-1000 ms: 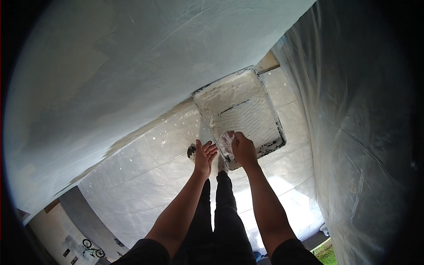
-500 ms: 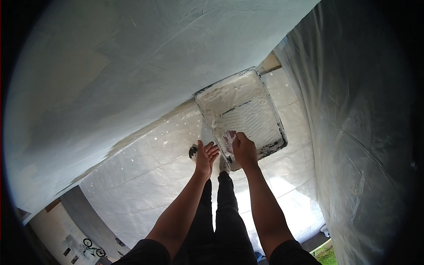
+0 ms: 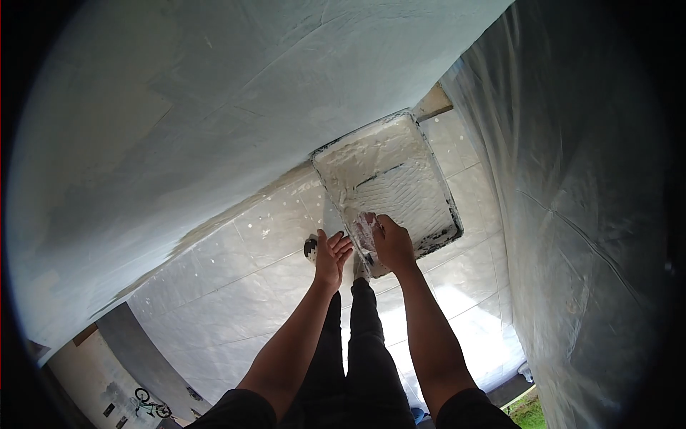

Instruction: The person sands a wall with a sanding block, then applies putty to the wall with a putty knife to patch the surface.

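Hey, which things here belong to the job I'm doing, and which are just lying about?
Seemingly part of the job:
smeared tool in your right hand, type unclear
ribbed tray with pale coating
wall, probably
plastic sheeting, likely protection

Seemingly just about:
bicycle, lower left
small blue thing, bottom edge, unclear

Right hand (image 3: 395, 244) around a paint-smeared object (image 3: 363, 229) over a coated tray (image 3: 414, 191), left hand (image 3: 330, 260) loosely spread just beside it
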`<state>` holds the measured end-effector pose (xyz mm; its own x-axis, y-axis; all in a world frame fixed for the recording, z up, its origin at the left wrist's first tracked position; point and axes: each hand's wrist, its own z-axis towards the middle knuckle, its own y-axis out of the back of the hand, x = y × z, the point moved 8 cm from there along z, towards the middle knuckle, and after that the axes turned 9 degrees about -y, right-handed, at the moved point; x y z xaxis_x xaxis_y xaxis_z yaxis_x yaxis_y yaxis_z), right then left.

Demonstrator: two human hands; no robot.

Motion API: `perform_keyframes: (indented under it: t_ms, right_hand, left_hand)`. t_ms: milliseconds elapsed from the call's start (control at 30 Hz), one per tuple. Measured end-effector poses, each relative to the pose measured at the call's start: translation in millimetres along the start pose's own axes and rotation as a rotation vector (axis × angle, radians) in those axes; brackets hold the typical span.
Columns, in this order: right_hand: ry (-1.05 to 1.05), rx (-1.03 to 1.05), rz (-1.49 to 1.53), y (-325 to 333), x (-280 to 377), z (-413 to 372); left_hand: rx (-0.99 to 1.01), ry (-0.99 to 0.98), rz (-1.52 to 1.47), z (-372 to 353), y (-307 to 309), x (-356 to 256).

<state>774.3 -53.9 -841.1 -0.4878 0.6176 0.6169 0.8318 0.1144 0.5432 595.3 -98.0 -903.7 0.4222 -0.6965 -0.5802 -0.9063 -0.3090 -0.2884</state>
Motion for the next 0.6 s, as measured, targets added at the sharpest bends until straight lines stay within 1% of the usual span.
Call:
perform_keyframes:
  t_ms: [100,167,200,267,300,433,500,600]
  right_hand:
    - [0.031,-0.019,0.016,7.4,-4.7,1.2]
    - [-0.031,0.06,0.165,12.6,-17.9,7.6]
    - [-0.031,0.06,0.166,15.8,-22.1,10.1]
    - [-0.111,0.088,0.253,17.2,-36.3,13.9]
    - [-0.107,0.088,0.288,19.3,-36.7,13.2]
    - [-0.112,0.033,0.221,19.8,-43.7,12.3]
    - [-0.117,-0.017,0.125,19.3,-41.1,8.6]
    - [-0.114,-0.026,0.049,14.6,-34.8,4.6]
  left_hand:
    - [0.001,-0.003,0.012,-0.3,-0.9,-0.9]
    - [0.02,0.004,0.018,0.3,-1.2,-1.3]
    - [0.019,0.004,0.02,0.6,-0.9,-1.7]
    - [0.024,0.011,0.014,0.7,-0.4,-1.3]
    - [0.023,0.012,0.015,0.9,0.7,-1.2]
    - [0.038,0.024,0.002,2.4,1.1,-1.1]
    - [0.037,0.028,0.002,2.8,2.4,-0.7]
    - [0.049,0.02,0.005,2.8,2.2,-0.6]
